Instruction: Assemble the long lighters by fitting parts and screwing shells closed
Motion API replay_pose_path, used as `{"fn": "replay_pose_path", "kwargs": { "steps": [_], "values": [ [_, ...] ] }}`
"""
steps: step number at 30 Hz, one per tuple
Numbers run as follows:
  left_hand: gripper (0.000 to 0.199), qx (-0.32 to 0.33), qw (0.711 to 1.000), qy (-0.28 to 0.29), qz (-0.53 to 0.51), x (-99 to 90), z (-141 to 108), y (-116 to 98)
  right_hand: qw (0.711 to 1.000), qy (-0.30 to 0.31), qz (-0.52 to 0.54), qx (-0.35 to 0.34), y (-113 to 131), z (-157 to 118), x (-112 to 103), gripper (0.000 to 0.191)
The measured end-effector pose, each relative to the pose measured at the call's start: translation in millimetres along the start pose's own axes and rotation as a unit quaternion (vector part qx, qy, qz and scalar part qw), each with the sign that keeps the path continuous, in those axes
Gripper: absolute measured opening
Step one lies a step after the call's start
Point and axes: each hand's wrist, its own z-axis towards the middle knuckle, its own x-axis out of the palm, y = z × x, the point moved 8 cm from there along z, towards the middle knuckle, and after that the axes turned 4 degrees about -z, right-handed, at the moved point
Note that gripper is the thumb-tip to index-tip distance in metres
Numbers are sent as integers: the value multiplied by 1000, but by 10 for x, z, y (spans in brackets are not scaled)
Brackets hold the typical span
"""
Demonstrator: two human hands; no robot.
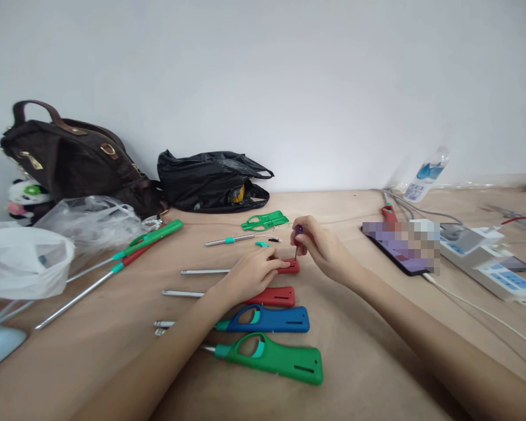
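Observation:
My right hand (312,241) grips a small screwdriver (298,231) by its purple handle, its shaft pointing down at the end of a red lighter (293,266). Fingers of my left hand (258,270) press on that lighter's body, and its metal tube (204,271) sticks out to the left. Nearer to me lie a second red lighter (283,296), a blue one (284,320) and a green one (289,361). Beyond my hands are an opened green casing (272,220), a loose metal tube (219,241) and small parts.
At the left are a dark bag (76,158), plastic bags (26,263) and more lighters (144,240). A black plastic bag (201,178) lies near the wall. At right are a phone (390,251), a power strip (486,269), cables and a bottle (427,173).

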Motion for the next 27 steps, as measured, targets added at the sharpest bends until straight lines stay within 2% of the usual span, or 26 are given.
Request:
{"fn": "replay_pose_path", "kwargs": {
  "steps": [9, 12, 17, 27],
  "values": [
    [33, -11, 1000, 5, 4, 18, -4, 0, 999, -30, 26, 9, -79, 25, 9, 10],
    [35, -5, 1000, 6, -2, 17, -7, -10, 993, -74, 80, 33, -193, 38, -38, 10],
    [40, -1, 1000, 0, -5, 13, -13, -10, 973, -142, 164, 81, -416, 36, -105, 21],
    [37, 11, 1000, -12, -17, -25, -2, -29, 968, -140, 194, 81, -454, 29, -135, 25]
  ]
}}
